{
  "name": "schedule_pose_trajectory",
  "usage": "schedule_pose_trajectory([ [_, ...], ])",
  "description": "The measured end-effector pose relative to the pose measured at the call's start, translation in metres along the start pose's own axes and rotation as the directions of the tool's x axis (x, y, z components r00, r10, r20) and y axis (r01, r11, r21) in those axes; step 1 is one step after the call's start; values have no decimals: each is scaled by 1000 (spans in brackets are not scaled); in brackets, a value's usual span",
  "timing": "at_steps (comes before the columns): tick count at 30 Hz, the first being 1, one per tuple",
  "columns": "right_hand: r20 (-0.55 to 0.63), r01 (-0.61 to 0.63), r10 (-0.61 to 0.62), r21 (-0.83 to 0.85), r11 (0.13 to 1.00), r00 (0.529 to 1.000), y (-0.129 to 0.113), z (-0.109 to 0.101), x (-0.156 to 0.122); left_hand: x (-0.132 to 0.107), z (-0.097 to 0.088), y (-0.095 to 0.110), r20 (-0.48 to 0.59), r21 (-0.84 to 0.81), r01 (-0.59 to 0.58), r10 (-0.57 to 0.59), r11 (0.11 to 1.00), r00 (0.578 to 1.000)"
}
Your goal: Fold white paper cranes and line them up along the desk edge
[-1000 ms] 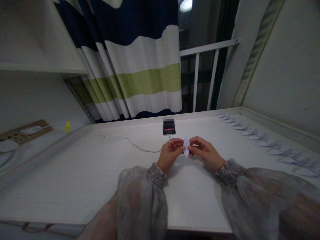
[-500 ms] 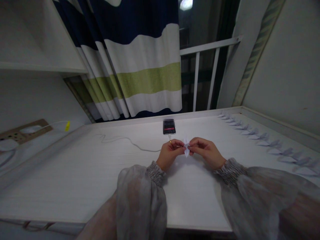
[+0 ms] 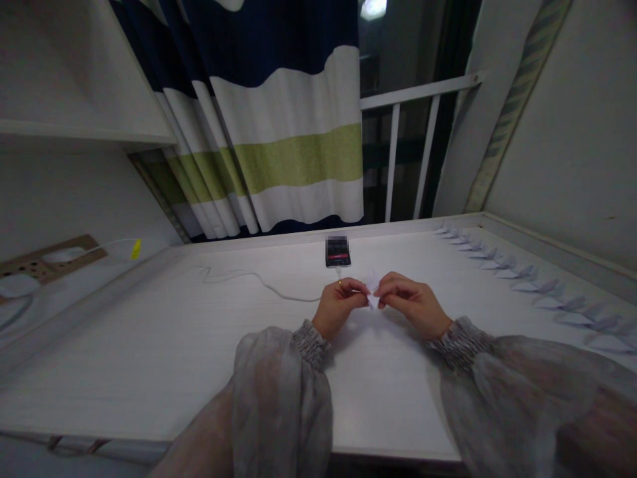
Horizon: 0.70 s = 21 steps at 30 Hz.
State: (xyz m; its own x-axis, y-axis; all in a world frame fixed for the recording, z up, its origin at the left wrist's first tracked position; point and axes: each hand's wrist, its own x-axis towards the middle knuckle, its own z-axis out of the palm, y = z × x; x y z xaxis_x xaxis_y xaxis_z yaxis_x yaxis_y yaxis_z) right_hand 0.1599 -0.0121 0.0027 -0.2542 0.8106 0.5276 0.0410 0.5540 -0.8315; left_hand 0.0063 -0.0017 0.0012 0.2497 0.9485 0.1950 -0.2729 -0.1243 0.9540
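A small folded white paper (image 3: 373, 301) is pinched between my two hands, just above the white desk (image 3: 209, 358). My left hand (image 3: 339, 304), with a ring on one finger, grips its left side with thumb and fingertips. From the other side my right hand (image 3: 413, 304) pinches it the same way. A pale point of the paper rises faintly behind the fingertips, and the middle folds are partly hidden by the fingers. Along the desk's right side runs a row of several folded white paper cranes (image 3: 523, 273).
A phone (image 3: 338, 252) lies beyond my hands, with a white cable (image 3: 271, 289) trailing left from it. A striped curtain (image 3: 298, 156) and white window bars (image 3: 393, 153) stand behind the desk. A power strip (image 3: 54, 262) is at the left wall, below a shelf (image 3: 89, 133).
The paper has shifted slightly between my fingertips, and its lower point looks shorter and wider. My right fingers have moved a little. Both hands keep their pinch.
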Motion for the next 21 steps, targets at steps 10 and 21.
schedule_pose_trajectory([
  [10,47,160,-154,-233,959,987,-6,0,0,0,-1,1,-32,-14,-18,18,1000,999],
  [21,-75,-181,192,141,973,978,2,6,3,-1,3,3,-40,-29,-83,82,996,996],
])
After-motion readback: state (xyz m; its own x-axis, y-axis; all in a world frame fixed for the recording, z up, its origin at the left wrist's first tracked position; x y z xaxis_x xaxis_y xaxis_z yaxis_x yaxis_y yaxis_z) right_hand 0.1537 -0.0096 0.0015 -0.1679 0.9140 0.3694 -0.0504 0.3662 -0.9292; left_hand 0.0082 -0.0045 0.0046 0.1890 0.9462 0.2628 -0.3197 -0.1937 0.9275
